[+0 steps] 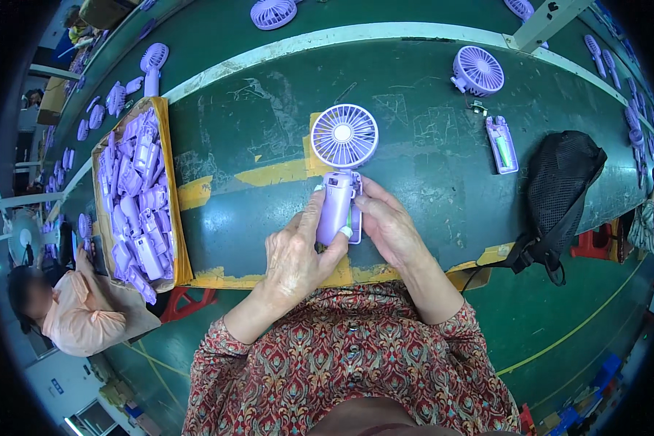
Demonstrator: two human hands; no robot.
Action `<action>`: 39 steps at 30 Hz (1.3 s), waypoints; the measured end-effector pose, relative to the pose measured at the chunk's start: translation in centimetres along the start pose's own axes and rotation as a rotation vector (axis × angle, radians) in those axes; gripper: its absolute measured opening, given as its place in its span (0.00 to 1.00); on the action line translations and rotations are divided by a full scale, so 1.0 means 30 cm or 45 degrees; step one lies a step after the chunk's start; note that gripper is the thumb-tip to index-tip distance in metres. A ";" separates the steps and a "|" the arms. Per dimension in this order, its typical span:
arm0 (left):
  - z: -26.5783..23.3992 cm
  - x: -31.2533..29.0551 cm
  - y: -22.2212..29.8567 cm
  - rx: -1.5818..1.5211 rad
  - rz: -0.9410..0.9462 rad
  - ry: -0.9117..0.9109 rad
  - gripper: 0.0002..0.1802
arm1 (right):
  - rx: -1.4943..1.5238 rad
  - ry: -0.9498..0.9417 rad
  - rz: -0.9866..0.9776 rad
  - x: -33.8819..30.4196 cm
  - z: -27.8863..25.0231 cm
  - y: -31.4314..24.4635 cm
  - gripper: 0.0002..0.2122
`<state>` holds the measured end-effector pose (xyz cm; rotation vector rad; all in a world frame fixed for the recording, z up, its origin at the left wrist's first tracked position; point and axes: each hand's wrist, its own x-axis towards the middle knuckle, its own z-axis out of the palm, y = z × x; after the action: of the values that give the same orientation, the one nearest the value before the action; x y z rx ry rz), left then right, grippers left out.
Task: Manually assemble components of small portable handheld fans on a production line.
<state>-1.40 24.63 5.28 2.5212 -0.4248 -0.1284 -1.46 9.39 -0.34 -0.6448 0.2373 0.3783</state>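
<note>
A purple handheld fan (344, 135) lies in front of me with its round grille pointing away. My left hand (291, 258) grips a purple handle cover (335, 206), its index finger along the left side and its thumb near the lower end. The cover sits over the fan's handle, slightly off to the left, so part of the handle's inside shows at the right. My right hand (389, 224) holds the right side of that handle, fingers curled round its edge. Light-coloured coverings wrap fingertips of my left hand. The handle's inner parts are mostly hidden.
At the left stands a cardboard box (182, 243) heaped with purple handle covers (142, 196). Farther right lie a fan head (479, 70) and an open handle shell (501, 145). A black mesh bag (565, 182) rests at the table's right edge. A co-worker (87, 312) sits at left.
</note>
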 end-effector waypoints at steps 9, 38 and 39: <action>0.004 0.003 0.012 0.082 0.014 0.005 0.33 | -0.087 -0.102 0.038 -0.005 0.013 -0.025 0.27; 0.029 -0.026 -0.019 0.190 0.196 -0.021 0.35 | -0.568 0.174 -0.127 -0.002 0.071 0.038 0.18; 0.029 -0.026 -0.024 0.066 0.195 -0.001 0.35 | -0.474 0.159 -0.134 -0.003 0.062 0.039 0.17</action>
<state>-2.10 24.99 4.17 2.5281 -0.6266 -0.0600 -1.83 11.38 0.52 -1.0450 0.2526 0.2829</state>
